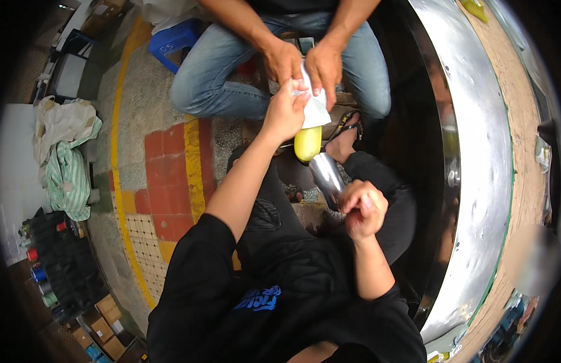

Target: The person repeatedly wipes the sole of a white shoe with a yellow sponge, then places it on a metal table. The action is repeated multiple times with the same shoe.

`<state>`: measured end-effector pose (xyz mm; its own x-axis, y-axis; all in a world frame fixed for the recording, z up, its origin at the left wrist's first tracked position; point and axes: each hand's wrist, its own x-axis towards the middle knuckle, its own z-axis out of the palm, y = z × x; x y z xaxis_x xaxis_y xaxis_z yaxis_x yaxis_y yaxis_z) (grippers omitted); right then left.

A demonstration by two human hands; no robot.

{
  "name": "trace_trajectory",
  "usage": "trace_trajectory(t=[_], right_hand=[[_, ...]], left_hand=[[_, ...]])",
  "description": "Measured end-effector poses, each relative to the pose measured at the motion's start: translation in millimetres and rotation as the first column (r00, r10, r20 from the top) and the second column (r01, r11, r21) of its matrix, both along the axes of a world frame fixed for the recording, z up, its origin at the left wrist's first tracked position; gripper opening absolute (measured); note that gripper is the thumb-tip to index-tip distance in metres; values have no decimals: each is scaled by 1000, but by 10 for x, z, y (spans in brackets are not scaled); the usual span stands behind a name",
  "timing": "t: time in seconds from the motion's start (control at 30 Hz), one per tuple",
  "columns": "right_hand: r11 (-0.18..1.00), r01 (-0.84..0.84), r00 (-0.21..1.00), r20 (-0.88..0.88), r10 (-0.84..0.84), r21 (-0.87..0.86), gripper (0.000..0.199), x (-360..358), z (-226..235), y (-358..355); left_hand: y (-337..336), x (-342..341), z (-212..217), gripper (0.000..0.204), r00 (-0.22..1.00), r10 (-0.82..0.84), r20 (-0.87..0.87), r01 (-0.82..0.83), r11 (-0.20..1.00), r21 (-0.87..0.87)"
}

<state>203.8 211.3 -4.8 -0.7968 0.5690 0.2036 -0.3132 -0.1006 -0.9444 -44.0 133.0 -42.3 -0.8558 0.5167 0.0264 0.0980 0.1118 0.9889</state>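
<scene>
My left hand (283, 116) is closed at the edge of a white sheet (317, 113), thumb and fingers pinching beside it. The sheet lies over a yellow, round-ended object (307, 144), whose lower end sticks out below; its kind is unclear. Opposite me, a co-worker's two hands (323, 65) press on the sheet's upper part. In my right hand (365, 209), the fingers curl round the lower end of a shiny metal cylinder (326, 175). The cylinder slants up to the left, its upper end close to the yellow end; I cannot tell whether they touch.
The co-worker sits facing me, knees (202, 85) apart. A blue plastic stool (171, 43) stands behind at the left. A long metal-sided counter (474, 157) curves along my right. Striped sacks (70, 172) and cardboard boxes (108, 308) lie at the left.
</scene>
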Motion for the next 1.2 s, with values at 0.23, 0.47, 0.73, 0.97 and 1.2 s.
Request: trace_trajectory(t=[0.23, 0.47, 0.73, 0.97, 1.2], right_hand=[[937, 341, 940, -6, -342, 73, 46, -838, -131, -199], [864, 458, 888, -158, -433, 210, 44, -1313, -235, -163], [968, 23, 991, 124, -56, 249, 41, -747, 208, -393], [773, 230, 740, 622, 255, -591, 54, -672, -158, -682], [630, 199, 546, 619, 565, -751, 18, -739, -467, -448]], left_hand=[[44, -308, -32, 21, 986, -146, 79, 159, 969, -191], [24, -382, -8, 28, 975, -218, -39, 201, 947, -251], [-263, -349, 517, 23, 785, -600, -158, 506, 767, -395], [-435, 295, 824, 44, 413, -785, -461, 233, 581, -780], [-106, -231, 969, 76, 85, -940, -331, 413, 335, -847]])
